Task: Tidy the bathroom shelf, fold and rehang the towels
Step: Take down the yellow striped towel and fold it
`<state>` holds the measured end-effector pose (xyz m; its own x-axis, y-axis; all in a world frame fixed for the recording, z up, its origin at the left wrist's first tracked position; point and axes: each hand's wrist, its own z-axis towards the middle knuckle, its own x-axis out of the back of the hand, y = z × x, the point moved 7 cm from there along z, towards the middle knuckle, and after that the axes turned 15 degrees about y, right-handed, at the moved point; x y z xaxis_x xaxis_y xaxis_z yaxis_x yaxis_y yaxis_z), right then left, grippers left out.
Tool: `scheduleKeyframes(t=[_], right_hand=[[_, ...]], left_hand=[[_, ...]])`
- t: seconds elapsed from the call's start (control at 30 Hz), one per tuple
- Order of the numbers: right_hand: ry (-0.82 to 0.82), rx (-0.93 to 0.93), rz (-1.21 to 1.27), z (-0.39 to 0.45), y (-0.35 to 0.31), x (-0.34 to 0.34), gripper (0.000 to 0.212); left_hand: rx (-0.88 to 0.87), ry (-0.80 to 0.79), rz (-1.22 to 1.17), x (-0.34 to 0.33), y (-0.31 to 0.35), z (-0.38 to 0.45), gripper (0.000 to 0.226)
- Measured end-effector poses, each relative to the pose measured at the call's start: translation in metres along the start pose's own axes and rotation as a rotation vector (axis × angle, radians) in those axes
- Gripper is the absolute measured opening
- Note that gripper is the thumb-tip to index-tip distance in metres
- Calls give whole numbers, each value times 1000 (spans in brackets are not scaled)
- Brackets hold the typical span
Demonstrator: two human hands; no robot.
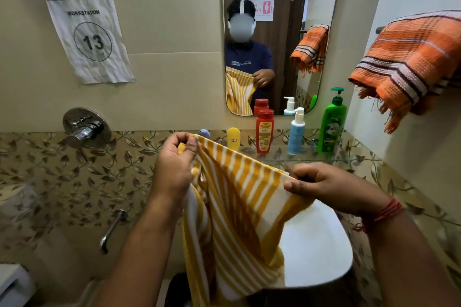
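Observation:
A yellow and white striped towel [234,209] hangs in front of me over the white sink [316,249]. My left hand [174,167] pinches its upper left corner and my right hand [326,187] pinches the upper right edge, so the top hem is stretched between them. An orange striped towel [409,62] is draped over the rail on the right wall. On the glass shelf [279,154] below the mirror stand a small yellow bottle [233,138], a red bottle [264,131], a white and blue pump bottle [296,131] and a green pump bottle [333,123].
A mirror [279,32] above the shelf reflects me and the towels. A chrome tap valve [86,128] and a spout [112,229] stick out of the left wall. A paper sign reading WORKSTATION 13 [88,35] is taped above them.

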<state>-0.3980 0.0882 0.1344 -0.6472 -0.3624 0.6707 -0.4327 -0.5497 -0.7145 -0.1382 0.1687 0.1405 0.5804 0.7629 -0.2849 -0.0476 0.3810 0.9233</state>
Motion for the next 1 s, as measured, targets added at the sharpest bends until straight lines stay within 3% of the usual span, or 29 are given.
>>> scheduleKeyframes(t=[0.1,0.27,0.37,0.47,0.57,0.67,0.77,0.87,1.0], right_hand=[[95,-12,-95,-8,7,11,38],[246,48,-54,-26,-8,25,40],[373,15,272,-36,-20,38,34],[540,-40,742,-47,-33,58,19],[650,-23,1049,-54,-53,71,4],[558,53,1195,-58,-89,60,14],[314,142,1254,-61,-123,30,16],[128,117,1159,-52,-128,-5,32],[278,2,906,-34,-103,-33,14]], left_hand=[[-31,128,16,15,5,4,14],[-60,166,93,23,3,-2,16],[-184,120,225,22,11,-7,10],[-271,32,383,17,21,-19,28],[-326,-7,460,10,41,-35,46],[-212,-40,411,0,46,-43,36],[-102,-41,242,-8,39,-46,40],[7,-45,111,-15,29,-56,45],[38,-101,7,-26,27,-74,30]])
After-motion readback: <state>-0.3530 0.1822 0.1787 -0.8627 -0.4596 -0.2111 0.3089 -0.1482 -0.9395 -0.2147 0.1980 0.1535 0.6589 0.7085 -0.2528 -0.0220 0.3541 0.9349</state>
